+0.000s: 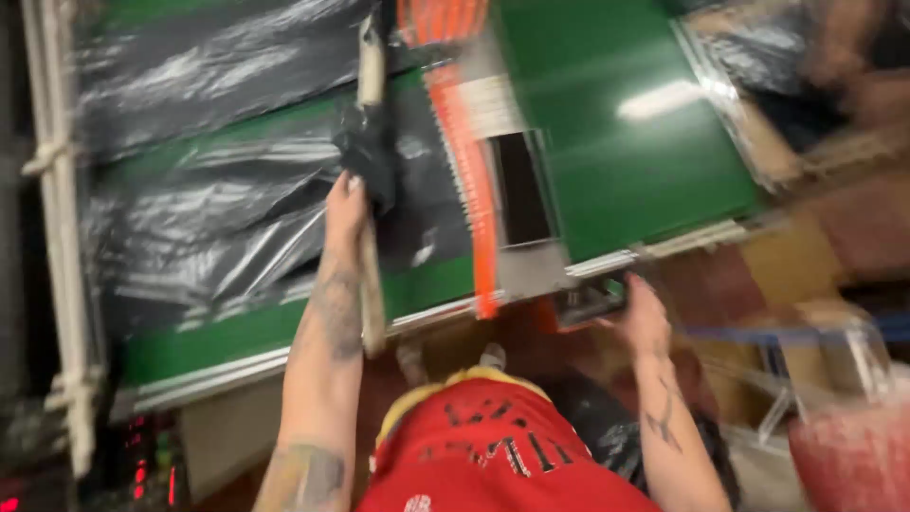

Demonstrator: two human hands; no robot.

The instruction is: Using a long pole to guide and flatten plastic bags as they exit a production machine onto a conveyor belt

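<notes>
At the bottom centre of the frame is my red shirt (493, 446), with both forearms rising from it.

My left hand (346, 204) sits left of centre, over the green table (626, 161). Its fingers are wrapped around a long pale stick (371, 284) that runs nearly vertically, from just below the table's near edge up to the top of the frame. The hand closes on the stick at mid-length. A dark wad of black material (368, 156) sits on the stick just above my fingers, touching them. Motion blur prevents me from telling whether it is fixed to the stick.

My right hand (645, 318) is right of centre, at the table's near edge. Its fingers curl around a small dark block (592, 301) that sits just under that edge; the grip is closed on it, though blur hides the fingertips.

Between the hands, an orange strip (469, 180) runs from the near edge toward the top of the frame. Beside it on the right lies a grey plate with a dark rectangular opening (521, 190).

Black plastic sheet (209, 209) covers the left part of the table, crumpled and glossy. At the far left stands a white pipe (57, 237). The upper right of the table is bare green, with a bright reflection.

In the upper right corner, another person's arm (839, 47) is visible, well apart from my hands.
</notes>
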